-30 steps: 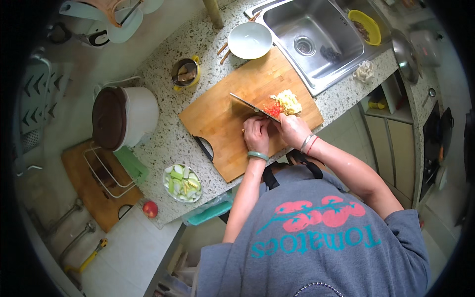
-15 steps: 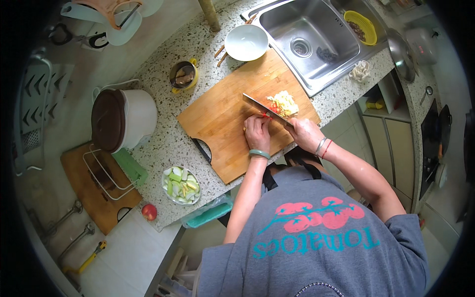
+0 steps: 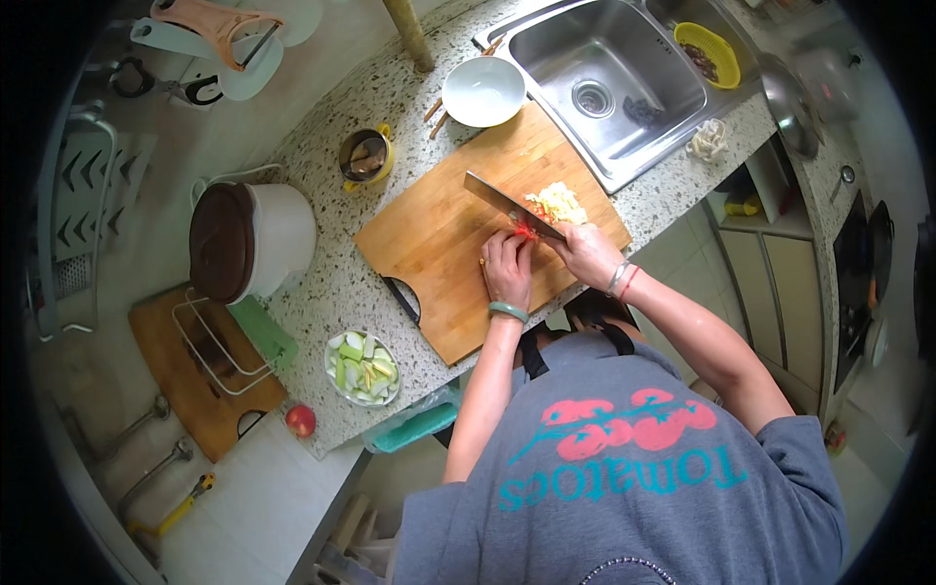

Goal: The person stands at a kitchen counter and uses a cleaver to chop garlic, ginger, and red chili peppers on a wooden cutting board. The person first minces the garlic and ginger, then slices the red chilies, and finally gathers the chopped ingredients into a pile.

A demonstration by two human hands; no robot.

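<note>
A wooden cutting board (image 3: 429, 239) lies on the speckled counter in front of me. My right hand (image 3: 591, 257) is closed round the handle of a kitchen knife (image 3: 499, 199), whose broad blade slants up and to the left over the board. Just nearer than the blade, my left hand (image 3: 507, 269) has its fingers bent and pressed down on a bright red chili pepper (image 3: 524, 232), mostly hidden by fingertips and blade. Beyond the knife sits a pile of chopped pale yellow bits (image 3: 558, 203), with red bits along its near side.
A white bowl (image 3: 484, 91) stands at the board's far edge, beside the steel sink (image 3: 595, 58). Leftward are a yellow-handled pot (image 3: 367, 156), a white cooker with brown lid (image 3: 222, 242), a bowl of cut green vegetable (image 3: 363, 369) and a red fruit (image 3: 300, 420).
The knife and my right hand have shifted slightly left and away from me, over the red pepper. My left hand stays in nearly the same spot. The whole view has shifted a little.
</note>
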